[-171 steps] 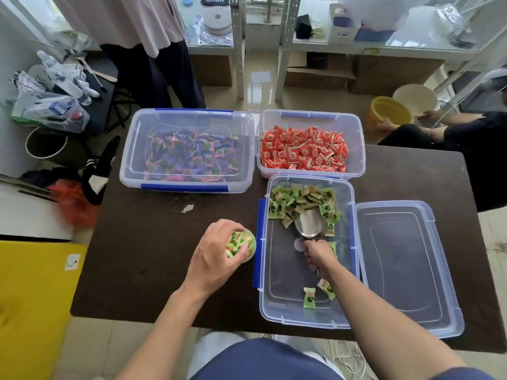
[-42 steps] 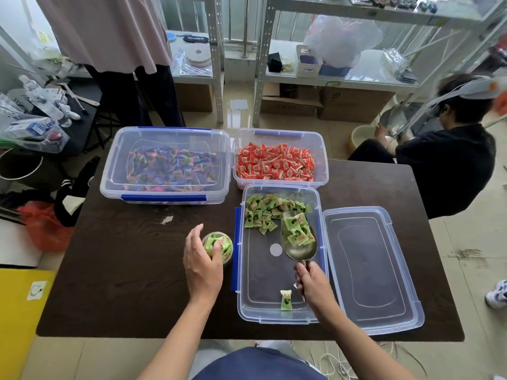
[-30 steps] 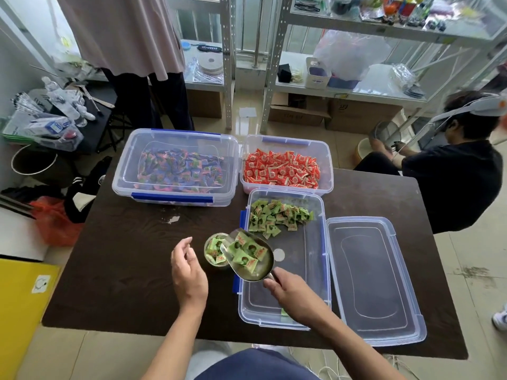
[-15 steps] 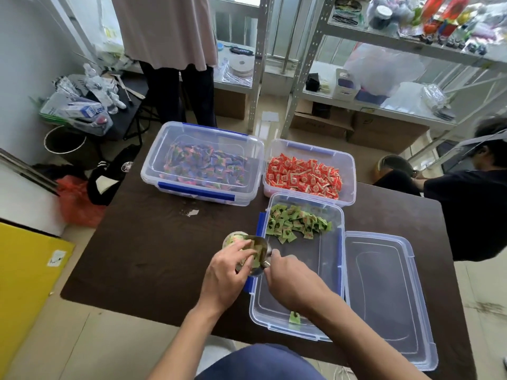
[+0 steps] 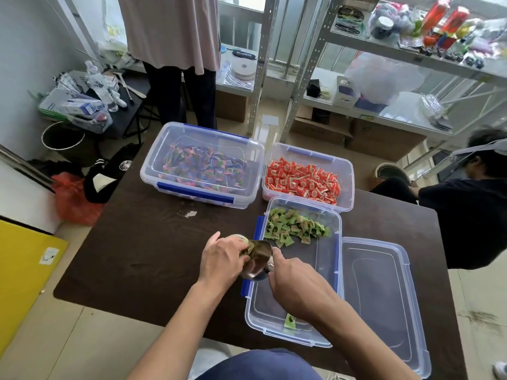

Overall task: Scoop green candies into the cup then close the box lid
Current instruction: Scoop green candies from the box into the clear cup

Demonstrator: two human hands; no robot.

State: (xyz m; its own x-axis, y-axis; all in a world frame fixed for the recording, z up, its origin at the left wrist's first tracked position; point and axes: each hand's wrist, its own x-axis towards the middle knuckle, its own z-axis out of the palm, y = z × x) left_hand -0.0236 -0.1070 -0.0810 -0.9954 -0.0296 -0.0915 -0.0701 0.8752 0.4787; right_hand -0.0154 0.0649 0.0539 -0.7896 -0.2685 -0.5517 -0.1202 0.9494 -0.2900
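Note:
A clear box with blue clips point(image 5: 336, 270) stands open on the dark table, green candies point(image 5: 295, 227) heaped at its far end and one lone candy point(image 5: 290, 322) near its front wall. Its lid point(image 5: 384, 297) lies flat to the right. My right hand point(image 5: 296, 286) grips the handle of a metal scoop point(image 5: 259, 260), tipped over the small cup point(image 5: 238, 237) just left of the box. My left hand point(image 5: 223, 260) wraps around the cup and touches the candies at the scoop's mouth. The cup is mostly hidden behind my fingers.
A lidded box of mixed-colour candies point(image 5: 203, 167) and an open box of red candies point(image 5: 304, 182) stand at the table's far side. One person stands beyond the table point(image 5: 175, 50); another sits at the right point(image 5: 466, 204). Metal shelving lines the back.
The loaded scoop rose out of the box and swung left to the cup, then tipped over it. My left hand closed around the cup and the scoop's mouth.

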